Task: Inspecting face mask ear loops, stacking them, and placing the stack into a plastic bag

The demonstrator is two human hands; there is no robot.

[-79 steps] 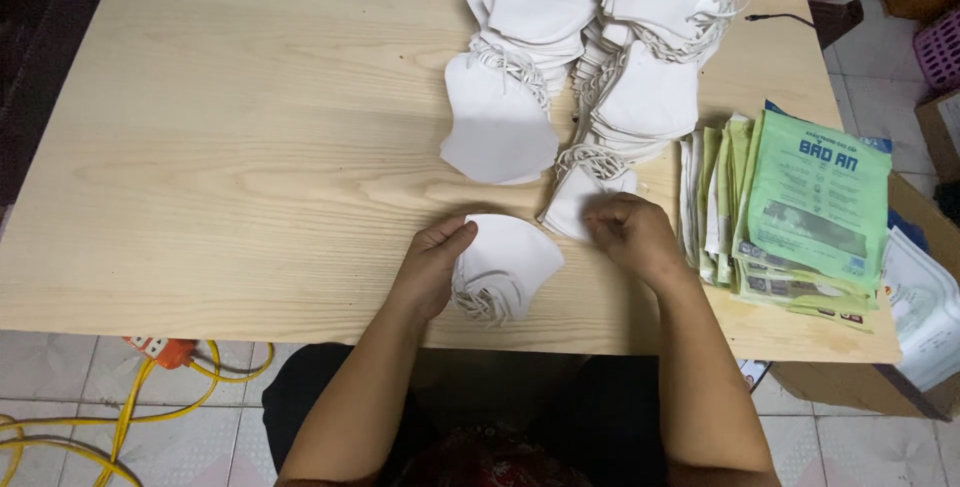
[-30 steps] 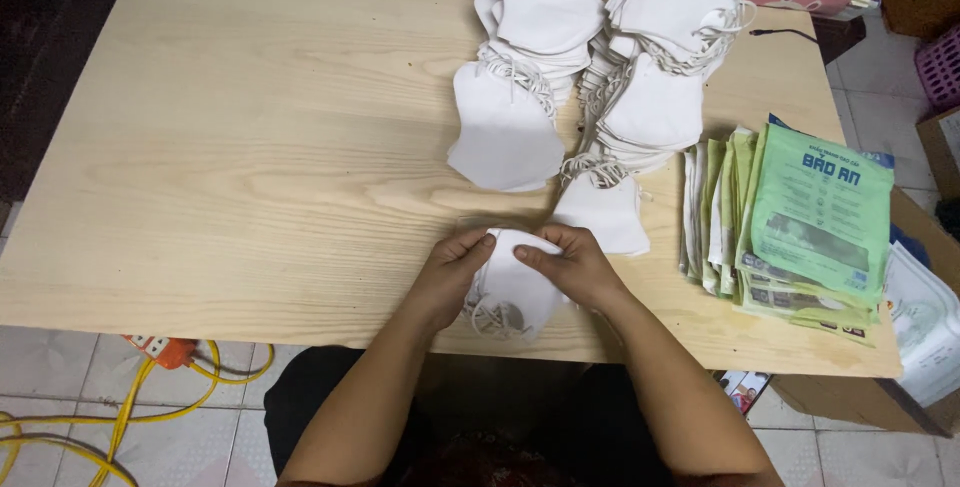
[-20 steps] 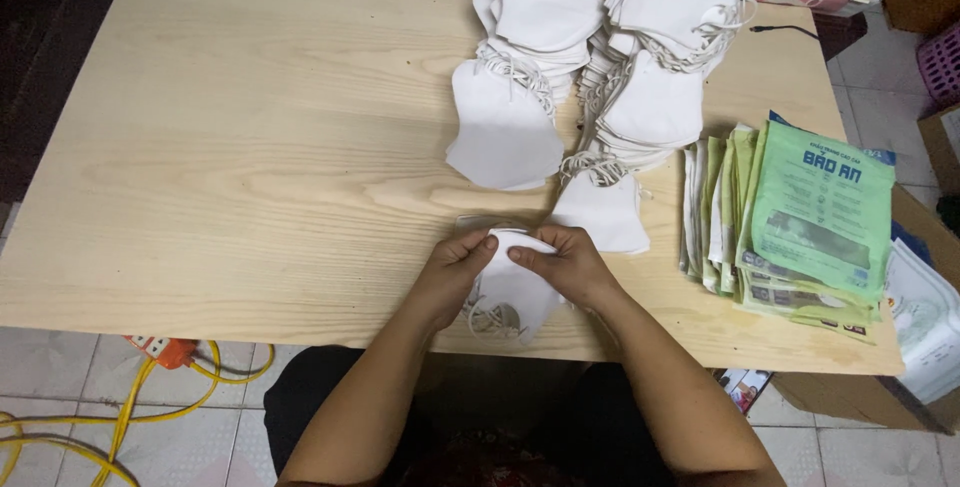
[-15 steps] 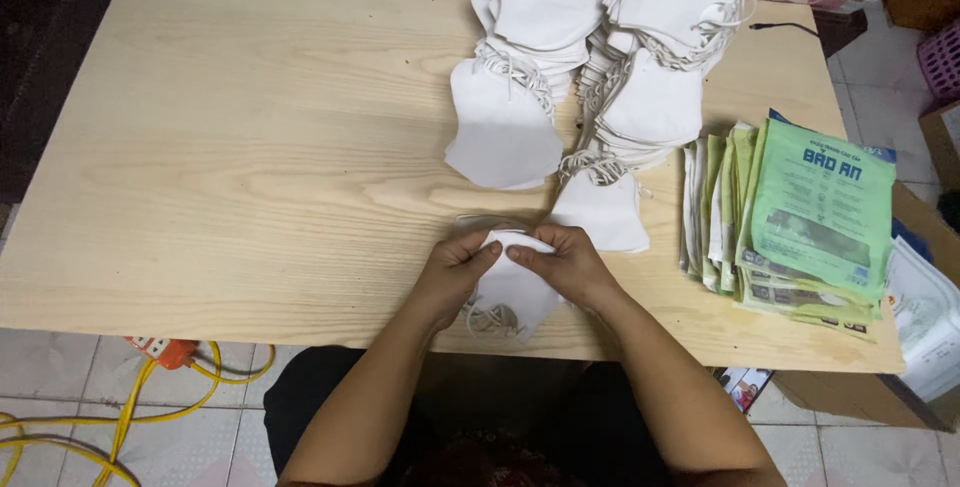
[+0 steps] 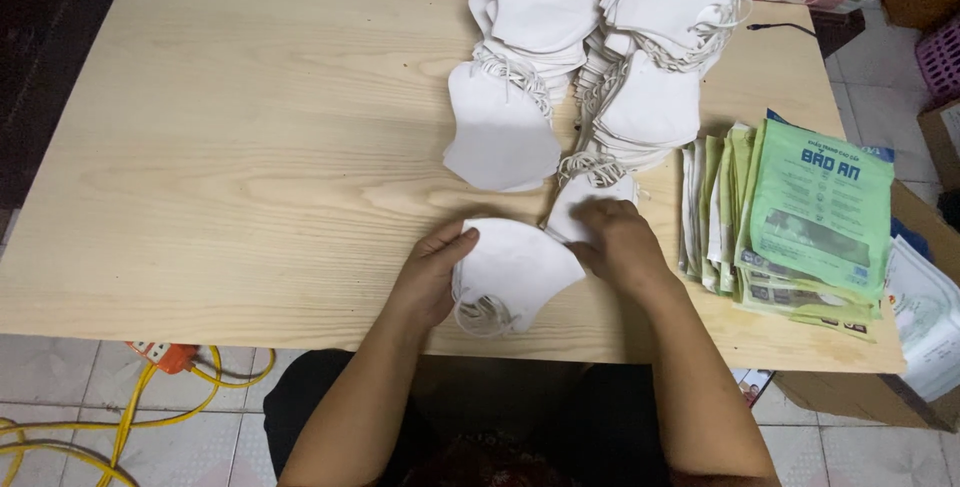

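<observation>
— What's nearest you, and what can't you make out?

— My left hand [image 5: 432, 272] lies flat against the left edge of a white folded mask [image 5: 515, 272], fingers spread and loose, gripping nothing. The mask rests at the near edge of the surface [image 5: 230, 147], its ear loops bunched at the bottom. My right hand [image 5: 618, 239] presses flat on a second mask [image 5: 590, 205] just beyond, covering its lower part; fingers are together, not pinching.

— How many things do you count?

— Two loose masks by my hands. Beyond them, two heaps of white masks [image 5: 590, 57]; too overlapped to count. To the right, one fanned stack of green packets [image 5: 800, 217], number unclear. An orange power strip [image 5: 160, 355] lies on the floor.

— What's different from half a second ago?

— Then both hands were together on the near mask. Now my right hand has shifted off it to the next one.
</observation>
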